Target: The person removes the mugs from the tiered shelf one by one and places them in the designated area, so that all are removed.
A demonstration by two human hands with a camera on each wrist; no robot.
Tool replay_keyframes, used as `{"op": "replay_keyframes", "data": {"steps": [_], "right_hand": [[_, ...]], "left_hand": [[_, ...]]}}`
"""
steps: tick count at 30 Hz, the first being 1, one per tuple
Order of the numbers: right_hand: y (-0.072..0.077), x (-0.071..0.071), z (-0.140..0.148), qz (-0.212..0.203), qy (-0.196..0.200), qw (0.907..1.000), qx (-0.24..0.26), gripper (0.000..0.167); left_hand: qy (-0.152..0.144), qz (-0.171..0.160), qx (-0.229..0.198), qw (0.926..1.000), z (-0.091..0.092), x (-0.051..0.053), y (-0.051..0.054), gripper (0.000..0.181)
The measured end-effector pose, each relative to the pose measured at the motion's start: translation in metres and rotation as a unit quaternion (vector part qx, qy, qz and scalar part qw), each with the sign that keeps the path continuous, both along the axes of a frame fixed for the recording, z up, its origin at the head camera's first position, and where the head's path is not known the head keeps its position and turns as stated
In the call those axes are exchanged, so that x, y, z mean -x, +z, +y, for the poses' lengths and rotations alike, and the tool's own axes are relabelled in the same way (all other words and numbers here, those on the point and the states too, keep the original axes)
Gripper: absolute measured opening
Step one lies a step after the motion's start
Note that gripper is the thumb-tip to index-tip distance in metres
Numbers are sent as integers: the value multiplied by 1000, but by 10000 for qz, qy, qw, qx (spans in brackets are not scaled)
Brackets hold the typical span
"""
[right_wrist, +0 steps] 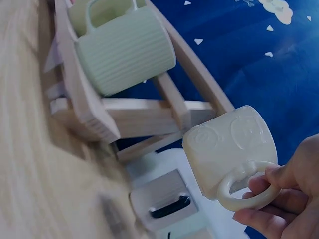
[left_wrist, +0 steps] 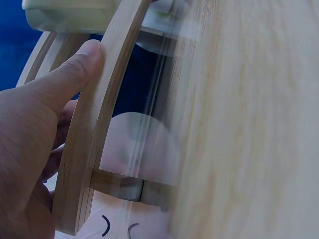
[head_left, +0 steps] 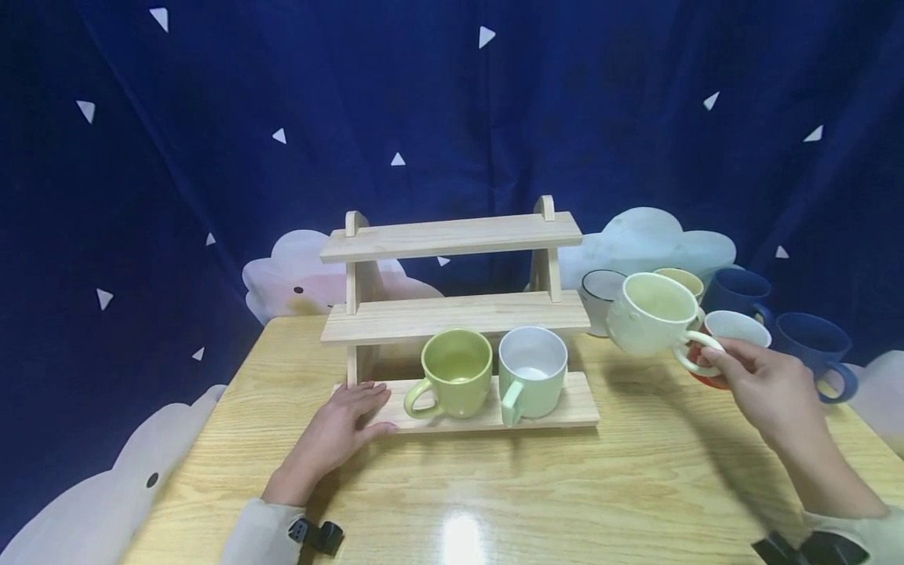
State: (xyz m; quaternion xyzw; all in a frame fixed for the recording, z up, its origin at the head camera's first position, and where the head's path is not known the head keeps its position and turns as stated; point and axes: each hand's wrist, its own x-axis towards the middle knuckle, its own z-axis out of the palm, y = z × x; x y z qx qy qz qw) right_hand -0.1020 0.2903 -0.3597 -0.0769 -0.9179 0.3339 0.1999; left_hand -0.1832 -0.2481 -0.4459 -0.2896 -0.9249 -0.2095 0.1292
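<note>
My right hand (head_left: 773, 388) pinches the ring handle of a cream mug (head_left: 653, 310), which is held up in the air to the right of a wooden three-tier shelf (head_left: 459, 314). Raised round shapes show on the mug's side in the right wrist view. My left hand (head_left: 346, 416) rests on the left end of the bottom tier, fingers laid straight over the board and thumb along its front edge. On that tier stand an olive-green mug (head_left: 457, 377), handle to the left, and a pale mint mug (head_left: 533, 377), handle to the front.
Behind and below the held mug, several mugs stand on the table (head_left: 452, 479): a white one with a dark rim (head_left: 599, 302), a yellow one (head_left: 681, 276), a red one with white inside (head_left: 738, 328) and two navy ones (head_left: 812, 341). A blue curtain (head_left: 424, 94) hangs behind.
</note>
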Motion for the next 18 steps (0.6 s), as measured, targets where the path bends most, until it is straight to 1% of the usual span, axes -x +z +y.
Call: {"op": "replay_keyframes", "data": {"steps": [4,8,13,18], "right_hand": [[-13,-3,3,-99,24,9998,171,42],[-27,-4,5,-171,-26,9998,118,46],[-46,-6,9,-58,-79,9999,-29,39],[-59,-8,10,101,-243,9995,-186,31]], "left_hand": [[12,-7,22,10000,0,0,0,64],[7,-21,32,10000,0,0,0,64],[11,-25,20,10000,0,0,0,64],[9,-10,22,10000,0,0,0,64]]}}
